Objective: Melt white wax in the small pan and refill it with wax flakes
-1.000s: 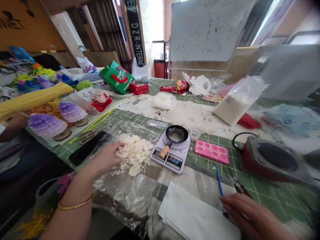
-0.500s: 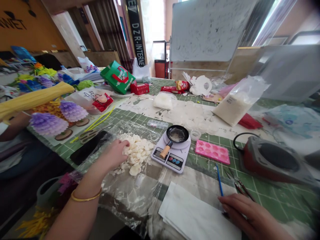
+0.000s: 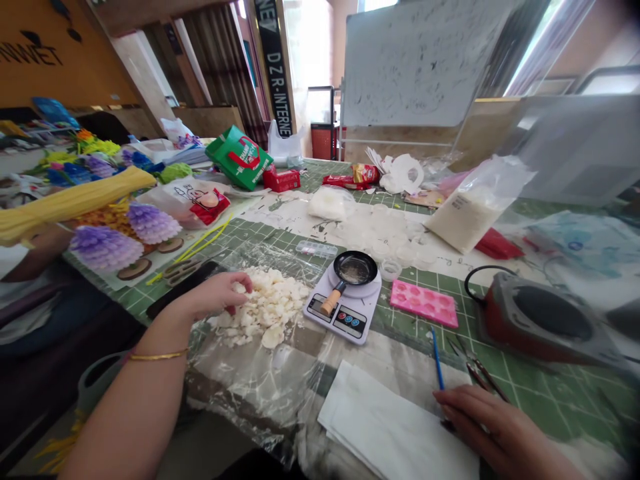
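Crumbly white chunks (image 3: pixel 265 310), light and fragile, left of the kitchen scale (image 3: pixel 343 308), lift from beneath; your left hand (image 3: pixel 213 297) curled against them, your right hand (image 3: pixel 493 427) grip unclear.

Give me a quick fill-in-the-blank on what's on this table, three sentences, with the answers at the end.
A gold ____ circles the wrist of the left hand, which touches a heap of white crumbs.
The small frying pan sits on a digital ____.
The mould to the right of that is ____.

Answers: bangle; scale; pink.
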Motion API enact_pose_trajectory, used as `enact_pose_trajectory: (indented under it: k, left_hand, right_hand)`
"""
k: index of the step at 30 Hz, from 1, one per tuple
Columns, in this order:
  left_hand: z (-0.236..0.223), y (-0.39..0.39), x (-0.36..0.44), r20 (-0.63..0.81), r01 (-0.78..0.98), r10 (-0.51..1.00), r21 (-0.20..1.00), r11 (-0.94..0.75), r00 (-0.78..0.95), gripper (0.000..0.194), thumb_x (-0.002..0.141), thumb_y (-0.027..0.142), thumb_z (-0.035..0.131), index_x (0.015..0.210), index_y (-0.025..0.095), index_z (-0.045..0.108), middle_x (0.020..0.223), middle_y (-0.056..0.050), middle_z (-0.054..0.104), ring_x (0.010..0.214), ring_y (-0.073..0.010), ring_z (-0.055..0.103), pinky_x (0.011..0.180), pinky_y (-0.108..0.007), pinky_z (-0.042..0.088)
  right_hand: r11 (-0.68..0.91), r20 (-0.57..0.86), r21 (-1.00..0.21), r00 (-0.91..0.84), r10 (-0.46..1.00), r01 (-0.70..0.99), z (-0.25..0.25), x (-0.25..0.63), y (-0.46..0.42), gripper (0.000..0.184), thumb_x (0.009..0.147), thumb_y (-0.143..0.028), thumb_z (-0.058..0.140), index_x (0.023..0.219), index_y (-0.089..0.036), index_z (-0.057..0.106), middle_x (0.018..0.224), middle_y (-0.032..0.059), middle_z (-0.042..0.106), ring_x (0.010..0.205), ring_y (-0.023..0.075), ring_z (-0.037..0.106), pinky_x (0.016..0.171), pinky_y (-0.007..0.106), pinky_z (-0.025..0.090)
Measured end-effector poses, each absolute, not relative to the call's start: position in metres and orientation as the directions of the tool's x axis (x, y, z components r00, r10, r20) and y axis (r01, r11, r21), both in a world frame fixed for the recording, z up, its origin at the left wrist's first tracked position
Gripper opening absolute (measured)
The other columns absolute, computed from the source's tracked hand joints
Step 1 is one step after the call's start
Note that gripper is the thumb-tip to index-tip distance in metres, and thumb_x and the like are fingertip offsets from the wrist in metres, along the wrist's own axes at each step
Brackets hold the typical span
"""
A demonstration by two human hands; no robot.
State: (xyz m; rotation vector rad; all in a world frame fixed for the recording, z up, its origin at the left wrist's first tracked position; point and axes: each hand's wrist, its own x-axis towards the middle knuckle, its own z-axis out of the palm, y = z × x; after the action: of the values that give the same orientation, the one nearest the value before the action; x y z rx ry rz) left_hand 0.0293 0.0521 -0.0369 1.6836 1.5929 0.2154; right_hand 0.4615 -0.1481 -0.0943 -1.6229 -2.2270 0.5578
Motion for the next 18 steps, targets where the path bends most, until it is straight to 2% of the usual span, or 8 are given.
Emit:
enact_pose_trajectory:
  k: [4,8,15,18]
  left_hand:
    - [-0.018,0.061,0.024,-0.4,0.705,0.881,0.699,0.116,0.253,0.021,0.061,0.03,0.058,0.079,0.02,0.054,0.059,0.005,0.051,0.053,-0.0115,0.055,0.053,-0.023,0.045]
    - [0.008,0.075,0.048,-0.382,0.695,0.858,0.718,0.041,0.344,0.026,0.057,0.031,0.062,0.08,0.021,0.056,0.062,0.004,0.053,0.056,-0.0122,0.056,0.056,-0.025,0.048]
    - [0.029,0.109,0.151,-0.342,0.568,0.674,0.811,-0.141,0.655,0.025,0.058,0.024,0.065,0.081,0.017,0.057,0.069,0.002,0.054,0.059,-0.0108,0.054,0.06,-0.027,0.05]
    - [0.025,0.122,0.196,-0.345,0.551,0.6,0.812,-0.195,0.722,0.023,0.059,0.019,0.063,0.081,0.015,0.057,0.069,0.0,0.054,0.062,-0.0117,0.055,0.06,-0.027,0.051]
  right_hand:
    - [0.285,0.049,-0.508,-0.304,0.952,0.813,-0.092,0.46,-0.147,0.024,0.084,-0.035,0.049,0.096,-0.026,0.068,0.093,0.0048,0.07,0.083,0.0166,0.066,0.073,0.024,0.055]
    - [0.281,0.047,-0.522,-0.302,0.952,0.805,-0.09,0.458,-0.147,0.024,0.085,-0.034,0.048,0.096,-0.027,0.067,0.092,0.0036,0.07,0.083,0.0155,0.066,0.073,0.022,0.054]
    - [0.236,-0.006,-0.585,-0.295,0.955,0.776,-0.088,0.454,-0.147,0.025,0.087,-0.033,0.045,0.097,-0.025,0.066,0.093,0.0038,0.069,0.083,0.0143,0.065,0.074,0.021,0.052]
    - [0.217,-0.022,-0.606,-0.288,0.957,0.766,-0.085,0.452,-0.147,0.026,0.088,-0.033,0.042,0.098,-0.024,0.065,0.092,0.0045,0.068,0.082,0.0144,0.064,0.073,0.023,0.052]
